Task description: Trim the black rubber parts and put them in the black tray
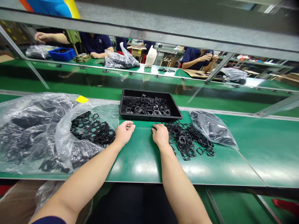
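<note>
Both forearms come up from the near edge of the green bench [140, 165], and their upper parts are cut off by the bottom of my view. Below the near edge I can make out only a dark lap and a crumpled bag, too dim to tell more. My left hand [124, 132] rests near the middle of the bench with its fingers curled loosely inward; I cannot tell whether anything sits inside the curl. My right hand [160, 134] lies knuckles up, fingertips bent down onto the bench at the left fringe of the loose pile of black plastic rings [189, 140]; the fingertips are hidden under the hand, so I cannot tell if they pinch a ring. Just left of my left hand an open clear bag [91, 130] spills more black rings, and a larger bag [30, 130] fills the left end, its contents blurred by the plastic. A smaller closed bag [213, 129] lies right of the loose pile. Beyond both hands, at the far edge, sits a black tray [149, 93] holding rings. Past it runs a green conveyor [93, 81], then a metal rail crosses and blocks much of the far bench, where other people in dark blue shirts [95, 43] sit working.
</note>
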The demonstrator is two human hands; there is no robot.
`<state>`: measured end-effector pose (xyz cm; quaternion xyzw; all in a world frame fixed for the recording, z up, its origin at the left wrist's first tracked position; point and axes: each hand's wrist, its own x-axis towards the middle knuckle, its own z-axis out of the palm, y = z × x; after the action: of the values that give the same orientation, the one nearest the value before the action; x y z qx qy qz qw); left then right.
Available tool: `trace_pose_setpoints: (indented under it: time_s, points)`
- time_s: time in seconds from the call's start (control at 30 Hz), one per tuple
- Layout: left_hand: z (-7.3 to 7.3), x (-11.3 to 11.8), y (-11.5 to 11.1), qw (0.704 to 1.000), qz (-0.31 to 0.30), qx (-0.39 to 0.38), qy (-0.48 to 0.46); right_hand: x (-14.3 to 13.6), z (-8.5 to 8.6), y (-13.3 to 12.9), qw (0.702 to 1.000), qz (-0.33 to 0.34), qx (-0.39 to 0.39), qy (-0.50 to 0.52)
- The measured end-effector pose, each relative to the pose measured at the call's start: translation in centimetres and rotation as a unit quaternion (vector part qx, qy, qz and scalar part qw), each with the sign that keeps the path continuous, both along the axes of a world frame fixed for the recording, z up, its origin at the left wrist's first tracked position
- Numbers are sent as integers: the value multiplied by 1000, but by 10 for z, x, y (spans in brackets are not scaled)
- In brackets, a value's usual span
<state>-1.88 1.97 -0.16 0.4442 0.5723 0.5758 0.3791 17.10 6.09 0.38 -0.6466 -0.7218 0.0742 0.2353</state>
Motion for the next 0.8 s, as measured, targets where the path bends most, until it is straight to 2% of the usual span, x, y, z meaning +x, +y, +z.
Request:
trace_pose_setpoints:
  time_s: [0.13,0.33,0.43,0.5,0.6,0.7,0.8]
  points:
    - [-3,1,0,999,-23,13,26,1,-2,2,1000,25,6,2]
    - [-1,5,-7,995,-43,14,85,1,-1,1,999,-8,7,-40]
    - [1,8,-13,992,-55,4,113,0,-1,3,999,27,-8,-20]
    - [5,6,-16,982,-77,-3,171,0,0,3,999,37,-10,-17]
    - [17,-5,-21,941,-83,14,327,-1,2,2,999,6,-9,-33]
    - [33,-27,-26,871,-60,26,487,-1,4,0,999,6,-20,-47]
    - [47,-54,-31,801,-73,-24,594,-1,5,-1,999,26,-36,-24]
